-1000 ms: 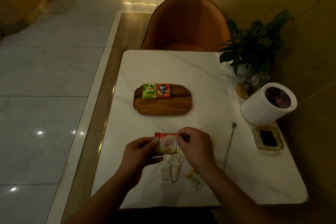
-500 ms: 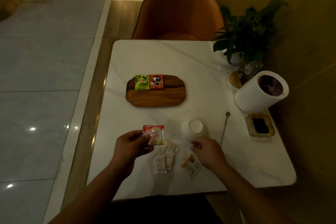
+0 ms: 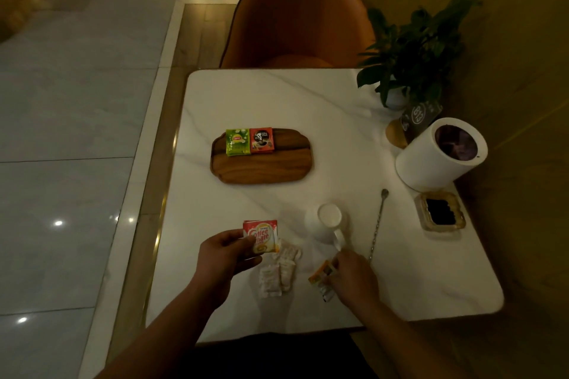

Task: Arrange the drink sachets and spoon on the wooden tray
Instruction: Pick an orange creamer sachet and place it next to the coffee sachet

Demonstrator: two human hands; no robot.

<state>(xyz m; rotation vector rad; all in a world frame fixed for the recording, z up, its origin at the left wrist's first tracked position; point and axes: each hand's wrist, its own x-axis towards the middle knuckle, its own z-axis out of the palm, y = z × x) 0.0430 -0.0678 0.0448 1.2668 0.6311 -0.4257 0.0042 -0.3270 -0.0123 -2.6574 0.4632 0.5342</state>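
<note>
a: how much room is there near the table's edges?

b: the white table (image 3: 308, 108) is bare across its far half, and between the wooden tray (image 3: 261, 168) and the near clutter. the tray sits left of centre, close to the left edge. the near edge is crowded: white sachets (image 3: 277, 274) lie just ahead of the person, between the two hands.

a: and the hands?

b: the left hand (image 3: 224, 258) pinches a coffee mate sachet (image 3: 261, 237), lifted near the left edge. the right hand (image 3: 354, 277) is closed on an orange sachet (image 3: 321, 278) low over the table. the spoon (image 3: 378, 223) lies just right of it, well off the tray.

a: what holds what?

b: the tray carries a green lipton sachet (image 3: 237, 142) and a red nescafe sachet (image 3: 261, 140), side by side and touching, in its far left corner; the rest is bare wood. a small white cup (image 3: 328, 221) stands by the right hand; contents unclear. by the right edge, a white cylinder (image 3: 437, 160) with a dark inside, and a glass ashtray (image 3: 439, 211) with something dark.
</note>
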